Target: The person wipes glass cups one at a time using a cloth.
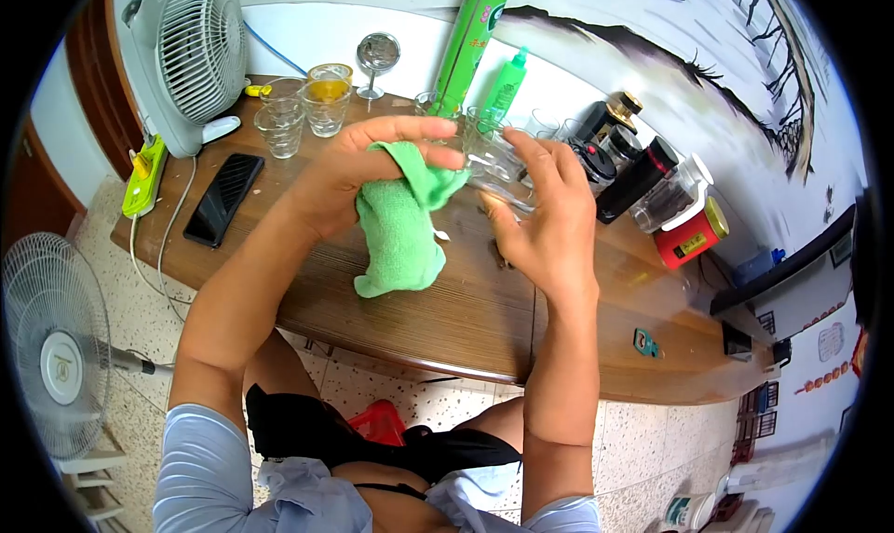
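A green cloth (400, 230) hangs from my left hand (358, 175), gripped between its thumb and fingers above the wooden table. To the right, my right hand (549, 216) is raised with thumb and fingers spread apart around a clear glass (494, 156); whether the fingers touch the glass is hard to tell. Another clear glass (434, 107) stands behind the fingers of my left hand, partly hidden. Further left on the table are a clear glass (281, 128) and stacked glasses (326, 105), one with an amber tint.
The wooden table (447, 319) holds a black phone (223, 198), a power strip (144, 175), a white fan (191, 53), a green spray can (473, 40), a green bottle (505, 88), a black flask (638, 179) and a red tin (691, 237). A floor fan (60, 356) stands at left.
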### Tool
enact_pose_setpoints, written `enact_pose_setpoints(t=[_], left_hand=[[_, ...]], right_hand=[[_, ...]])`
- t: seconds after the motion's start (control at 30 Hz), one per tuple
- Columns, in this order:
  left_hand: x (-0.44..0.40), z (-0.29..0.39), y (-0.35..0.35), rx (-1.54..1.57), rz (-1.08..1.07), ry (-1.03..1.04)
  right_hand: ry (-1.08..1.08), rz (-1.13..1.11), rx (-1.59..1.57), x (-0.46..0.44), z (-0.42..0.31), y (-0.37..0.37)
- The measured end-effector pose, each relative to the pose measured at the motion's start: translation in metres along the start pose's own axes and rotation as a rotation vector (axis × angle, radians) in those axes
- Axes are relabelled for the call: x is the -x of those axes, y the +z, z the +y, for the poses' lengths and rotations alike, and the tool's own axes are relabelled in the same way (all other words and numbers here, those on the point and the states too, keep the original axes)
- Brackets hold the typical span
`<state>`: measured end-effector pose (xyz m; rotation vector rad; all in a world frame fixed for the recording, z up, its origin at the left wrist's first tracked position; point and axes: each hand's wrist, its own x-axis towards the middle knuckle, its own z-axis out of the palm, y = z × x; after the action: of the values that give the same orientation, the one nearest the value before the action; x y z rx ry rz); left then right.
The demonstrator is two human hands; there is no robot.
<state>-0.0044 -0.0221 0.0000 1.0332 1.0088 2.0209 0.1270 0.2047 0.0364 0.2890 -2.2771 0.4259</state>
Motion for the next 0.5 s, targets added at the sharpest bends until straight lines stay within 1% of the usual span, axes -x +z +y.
enact_pose_setpoints(t=[0.07,0.13,0.17,0.23,0.27,0.33,0.43,0.5], left_hand=[[-0.001,-0.004,0.005,0.030,-0.015,0.064],[-0.003,-0.012,0.010,0.042,-0.037,0.135],[-0.003,-0.013,0.014,-0.085,-0.023,0.157],[-0.004,-0.015,0.021,-0.339,0.005,0.201],[-0.006,-0.017,0.019,-0.376,0.005,0.236],[-0.010,-0.026,0.013,-0.451,0.007,0.307],[-0.010,-0.033,0.012,-0.380,0.096,0.218],[-0.009,-0.037,0.012,-0.320,0.136,0.195]], right_hand=[[0.055,0.007,-0.172,0.001,0.003,0.009],[0.142,-0.033,-0.331,0.004,0.000,0.020],[0.185,-0.053,-0.413,0.004,-0.003,0.024],[0.233,-0.130,-0.480,0.005,-0.009,0.028],[0.257,-0.170,-0.513,0.005,-0.012,0.030],[0.262,-0.156,-0.544,0.005,-0.015,0.034],[0.219,-0.152,-0.514,0.007,-0.014,0.040],[0.173,-0.151,-0.474,0.007,-0.019,0.040]])
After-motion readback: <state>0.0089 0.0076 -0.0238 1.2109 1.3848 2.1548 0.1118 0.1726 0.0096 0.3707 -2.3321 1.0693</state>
